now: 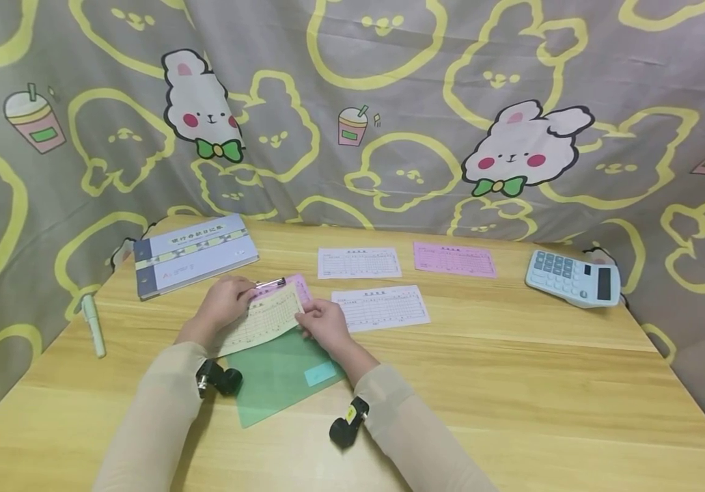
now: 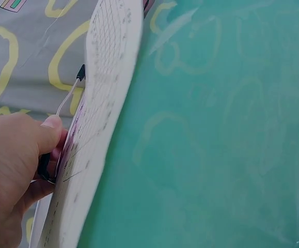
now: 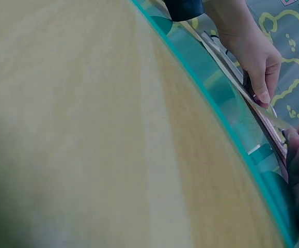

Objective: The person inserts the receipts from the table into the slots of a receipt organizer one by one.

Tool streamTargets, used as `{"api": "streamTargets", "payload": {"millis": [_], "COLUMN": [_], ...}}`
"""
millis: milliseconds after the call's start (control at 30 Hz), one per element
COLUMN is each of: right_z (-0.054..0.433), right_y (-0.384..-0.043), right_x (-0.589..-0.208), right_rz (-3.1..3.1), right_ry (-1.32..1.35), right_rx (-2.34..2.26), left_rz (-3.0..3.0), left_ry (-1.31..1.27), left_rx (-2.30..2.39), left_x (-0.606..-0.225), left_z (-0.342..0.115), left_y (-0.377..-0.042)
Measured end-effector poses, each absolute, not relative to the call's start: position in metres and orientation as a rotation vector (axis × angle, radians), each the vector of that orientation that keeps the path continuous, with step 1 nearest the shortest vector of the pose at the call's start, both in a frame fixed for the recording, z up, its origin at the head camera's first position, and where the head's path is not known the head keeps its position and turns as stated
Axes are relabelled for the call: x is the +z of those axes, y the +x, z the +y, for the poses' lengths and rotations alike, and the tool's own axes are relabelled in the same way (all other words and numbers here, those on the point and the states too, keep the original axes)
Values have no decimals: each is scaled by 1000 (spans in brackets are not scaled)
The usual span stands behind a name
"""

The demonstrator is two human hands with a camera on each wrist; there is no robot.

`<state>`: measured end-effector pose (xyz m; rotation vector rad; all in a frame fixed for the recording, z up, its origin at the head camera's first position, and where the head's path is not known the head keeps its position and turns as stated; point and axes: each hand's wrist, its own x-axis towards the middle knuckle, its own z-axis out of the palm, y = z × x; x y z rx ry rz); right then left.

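A pale yellow printed form (image 1: 260,320) lies over a pink form (image 1: 299,287), its lower edge lifted in a curve above a translucent green folder (image 1: 266,383). At the forms' top edge is a metal clip (image 1: 271,283) with a wire lever and black ends. My left hand (image 1: 226,304) pinches this clip, thumb on the wire (image 2: 66,98) in the left wrist view. With thumb and fingers, my right hand (image 1: 326,324) holds the yellow form's right edge. In the right wrist view the green folder (image 3: 226,121) appears edge-on, both hands beyond it.
White forms (image 1: 360,263) (image 1: 383,307) and another pink form (image 1: 454,260) lie right of the hands. A blue-grey account book (image 1: 199,253) is at back left, a light green pen (image 1: 93,326) at the left edge, a light blue calculator (image 1: 572,279) at back right. A patterned curtain (image 1: 389,171) hangs behind.
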<state>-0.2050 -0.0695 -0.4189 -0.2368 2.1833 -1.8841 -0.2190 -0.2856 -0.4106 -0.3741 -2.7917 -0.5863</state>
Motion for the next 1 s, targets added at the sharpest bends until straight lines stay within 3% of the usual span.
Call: {"api": "streamTargets", "payload": {"millis": [1000], "right_z": [-73], "right_y": [-217], "right_x": [-408], "right_rz": [1967], "right_ry": [252], "right_rx": [-1967], "left_rz": [-2822], "left_ry": [-336], "left_rx": [-612], "left_x": [-409], "left_z": [-283], "left_y": [-215]}}
